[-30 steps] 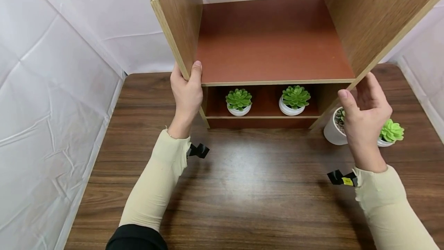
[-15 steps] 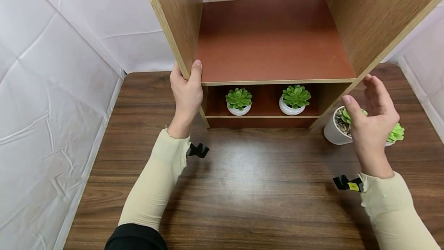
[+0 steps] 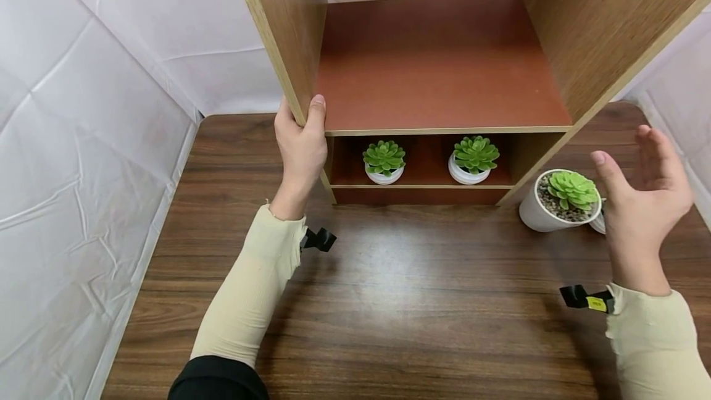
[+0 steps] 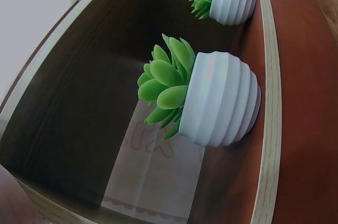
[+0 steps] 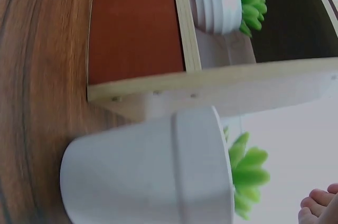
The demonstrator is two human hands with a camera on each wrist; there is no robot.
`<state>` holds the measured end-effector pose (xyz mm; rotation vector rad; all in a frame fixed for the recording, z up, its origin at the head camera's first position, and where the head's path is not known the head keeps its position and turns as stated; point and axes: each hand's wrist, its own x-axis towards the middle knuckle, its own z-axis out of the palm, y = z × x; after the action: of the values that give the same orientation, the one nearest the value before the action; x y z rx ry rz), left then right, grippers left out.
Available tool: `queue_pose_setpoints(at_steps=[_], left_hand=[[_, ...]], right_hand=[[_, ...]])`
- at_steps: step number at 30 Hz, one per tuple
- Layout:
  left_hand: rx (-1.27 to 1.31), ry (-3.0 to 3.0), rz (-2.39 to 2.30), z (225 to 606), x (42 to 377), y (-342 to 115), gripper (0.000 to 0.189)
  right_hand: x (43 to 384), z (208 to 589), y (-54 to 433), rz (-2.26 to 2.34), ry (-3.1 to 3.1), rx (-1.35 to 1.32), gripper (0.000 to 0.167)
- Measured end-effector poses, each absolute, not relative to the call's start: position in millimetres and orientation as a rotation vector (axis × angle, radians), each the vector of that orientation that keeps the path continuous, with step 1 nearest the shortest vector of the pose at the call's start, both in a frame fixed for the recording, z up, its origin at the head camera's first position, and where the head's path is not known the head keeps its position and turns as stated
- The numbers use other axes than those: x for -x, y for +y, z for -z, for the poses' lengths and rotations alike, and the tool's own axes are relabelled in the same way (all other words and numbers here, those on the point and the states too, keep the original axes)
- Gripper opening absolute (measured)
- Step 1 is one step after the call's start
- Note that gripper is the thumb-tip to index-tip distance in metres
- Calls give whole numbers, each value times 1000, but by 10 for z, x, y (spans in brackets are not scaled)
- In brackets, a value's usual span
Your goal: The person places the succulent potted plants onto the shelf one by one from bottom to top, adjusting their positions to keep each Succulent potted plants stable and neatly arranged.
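A wooden shelf unit (image 3: 444,66) stands at the back of the table. My left hand (image 3: 302,153) grips the front edge of its left side panel, thumb on the inner side and the other fingers mostly hidden behind the panel. My right hand (image 3: 644,215) is off the shelf at the right, holding nothing, its thumb and fingers spread apart. Just left of it stands a larger white pot with a green succulent (image 3: 561,199). Behind the right hand, another small white pot (image 3: 598,223) is mostly hidden.
On the lower shelf sit two small ribbed white pots with succulents, a left plant (image 3: 384,161) and a right plant (image 3: 473,159). The brown wooden table (image 3: 411,326) extends in front. White sheeting (image 3: 83,202) hangs at the left and back.
My right hand has come away from the shelf's right panel and moved right, uncovering the larger potted succulent. The left hand keeps its grip on the left panel.
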<state>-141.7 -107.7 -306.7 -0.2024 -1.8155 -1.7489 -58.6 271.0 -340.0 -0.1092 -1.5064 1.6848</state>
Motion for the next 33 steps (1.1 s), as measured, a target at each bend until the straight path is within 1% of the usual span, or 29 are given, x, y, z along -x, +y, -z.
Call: queue_pose_setpoints(at_steps=[5, 12, 19, 26, 33], left_hand=[[192, -1810, 1752, 3071, 1420, -1078, 8], [194, -1817, 1764, 3072, 1425, -1078, 12], [200, -1805, 1756, 3068, 1424, -1072, 9], [202, -1808, 1763, 3071, 1422, -1067, 13], [194, -1801, 1759, 3076, 1429, -1065, 12]], right_hand=[[536, 3452, 2826, -1648, -1553, 181, 53], [526, 3599, 3021, -1612, -1579, 260, 55], [453, 3739, 3189, -1446, -1750, 390, 57], [372, 3789, 3276, -1541, -1666, 402, 57], [311, 3793, 3288, -1679, -1530, 415, 60]])
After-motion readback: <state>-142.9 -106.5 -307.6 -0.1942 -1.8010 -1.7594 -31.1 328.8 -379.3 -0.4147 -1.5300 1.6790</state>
